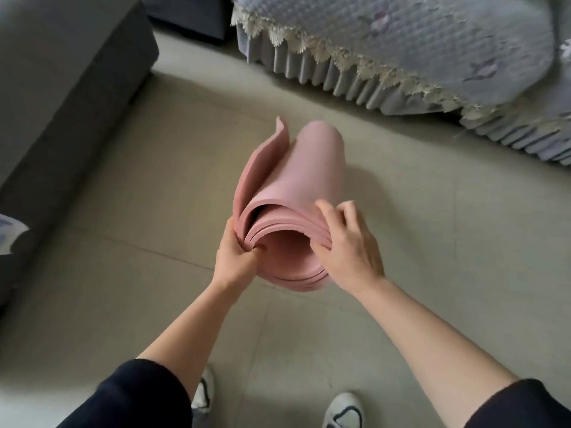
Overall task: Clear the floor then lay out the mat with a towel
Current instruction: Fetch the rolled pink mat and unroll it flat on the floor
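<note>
Mat: a pink foam exercise mat [296,196], loosely rolled, was held in the air above the floor, its near open end facing the camera and its length pointing away towards the bed.
Loose edge: the outer layer of the roll stood off on the left side, curling free at the far end.
Left hand: the left hand [236,257] gripped the left rim of the near end, thumb tucked inside the coils and fingers round the outside; its grip was closed on the mat.
Right hand: the right hand [349,242] lay on the right rim of the same end, fingers bent over the layered edges and pressing on them.
Floor: pale beige tiled floor [154,304] lay beneath, with two white trainers [343,410] at the bottom of the view.
Surroundings: a grey upholstered sofa [61,88] stood on the left; a bed with a lilac quilted cover and lace trim [417,41] stood at upper right.
Sleeves: dark sleeves [139,396] were pushed up both forearms.
</note>
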`<state>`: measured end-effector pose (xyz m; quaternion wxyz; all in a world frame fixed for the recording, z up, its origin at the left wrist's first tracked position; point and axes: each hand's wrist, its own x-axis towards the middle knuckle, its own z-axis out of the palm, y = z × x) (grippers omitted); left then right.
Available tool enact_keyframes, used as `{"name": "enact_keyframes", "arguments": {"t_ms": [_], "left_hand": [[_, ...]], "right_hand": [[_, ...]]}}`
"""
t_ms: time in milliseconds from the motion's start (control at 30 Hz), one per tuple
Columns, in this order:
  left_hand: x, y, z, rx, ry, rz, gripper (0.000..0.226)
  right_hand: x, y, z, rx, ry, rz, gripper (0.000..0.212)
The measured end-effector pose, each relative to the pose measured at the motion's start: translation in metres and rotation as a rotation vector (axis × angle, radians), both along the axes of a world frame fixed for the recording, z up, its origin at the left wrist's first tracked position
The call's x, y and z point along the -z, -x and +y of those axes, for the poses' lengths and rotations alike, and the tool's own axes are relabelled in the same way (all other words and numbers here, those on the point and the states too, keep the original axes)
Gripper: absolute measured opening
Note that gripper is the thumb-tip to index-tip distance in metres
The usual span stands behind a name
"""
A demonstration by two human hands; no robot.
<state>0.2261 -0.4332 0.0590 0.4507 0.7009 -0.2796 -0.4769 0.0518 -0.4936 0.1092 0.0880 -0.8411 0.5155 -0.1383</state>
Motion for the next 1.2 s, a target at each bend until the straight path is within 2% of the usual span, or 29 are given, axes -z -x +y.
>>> {"name": "enact_keyframes", "arguments": {"t_ms": [67,167,300,400,500,600,667,733,767,800,867,933,1033,1133,1200], "left_hand": [[0.042,0.014,0.014,-0.003,-0.071,-0.011,0.055],[0.100,0.037,0.024,-0.016,-0.117,-0.069,0.045],[0.169,0.045,0.002,0.033,-0.074,-0.147,0.053],[0.215,0.041,-0.011,0.085,-0.031,-0.100,0.062],[0.243,0.034,-0.015,0.111,-0.052,-0.055,0.055],[0.253,0.021,-0.020,0.115,-0.148,0.087,0.045],[0.254,0.013,-0.016,0.145,-0.196,0.242,0.038],[0.257,0.007,-0.013,0.097,-0.192,0.469,0.023],[0.260,0.005,-0.012,0.053,-0.169,0.549,0.018],[0.263,0.003,-0.014,0.005,-0.150,0.576,0.016],[0.273,0.002,-0.019,-0.104,-0.139,0.495,0.024],[0.283,0.005,-0.024,-0.329,-0.129,0.341,0.026],[0.298,0.009,-0.020,-0.556,-0.111,0.156,0.025],[0.313,0.004,-0.007,-0.690,-0.216,-0.090,0.040],[0.318,-0.002,0.004,-0.756,-0.263,-0.232,0.040]], "right_hand": [[0.037,0.016,0.008,-0.074,-0.118,0.120,0.076],[0.096,0.038,0.013,-0.075,-0.279,0.228,0.101],[0.169,0.048,-0.001,-0.006,-0.327,0.239,0.108],[0.215,0.053,-0.013,-0.076,-0.351,0.240,0.102],[0.244,0.057,-0.018,-0.208,-0.322,0.226,0.085],[0.250,0.039,-0.034,-0.187,-0.194,-0.111,0.050],[0.248,0.013,-0.052,-0.093,-0.145,-0.275,0.039],[0.250,-0.011,-0.066,-0.026,-0.087,-0.250,0.031],[0.253,-0.021,-0.068,-0.030,-0.067,-0.165,0.030],[0.256,-0.028,-0.069,-0.046,-0.067,-0.054,0.038],[0.264,-0.033,-0.065,-0.099,-0.070,0.111,0.052],[0.267,-0.033,-0.065,-0.112,-0.018,0.178,0.053],[0.257,-0.032,-0.070,-0.031,0.021,0.283,0.048],[0.246,-0.035,-0.071,-0.046,0.103,0.616,0.035],[0.245,-0.034,-0.069,-0.053,0.084,0.683,0.025]]}}
